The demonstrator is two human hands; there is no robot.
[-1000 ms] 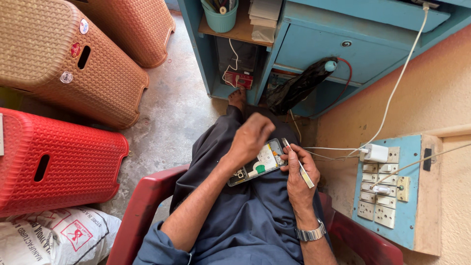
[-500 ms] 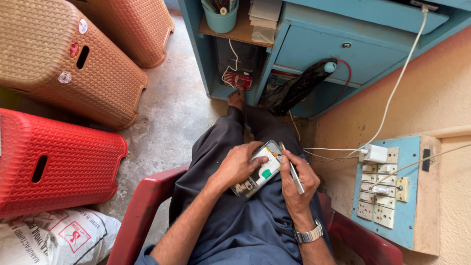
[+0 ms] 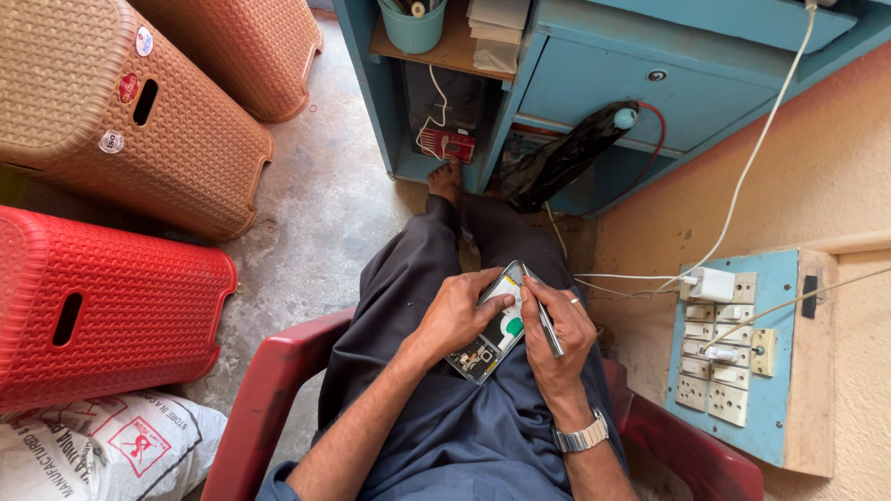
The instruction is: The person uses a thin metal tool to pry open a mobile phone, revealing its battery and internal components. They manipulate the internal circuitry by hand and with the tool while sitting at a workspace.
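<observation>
Fingers of the left hand [image 3: 452,315] clasp an opened phone [image 3: 492,325] over the lap while the right hand [image 3: 557,334] pinches a slim metal tool [image 3: 542,317] beside it, red chair [image 3: 278,371] beneath, switchboard [image 3: 733,357] at three o'clock.

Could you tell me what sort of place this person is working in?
Probably a small phone-repair stall: an opened phone in the left hand, a slim tool in the right hand, and a switchboard on the wall.
</observation>
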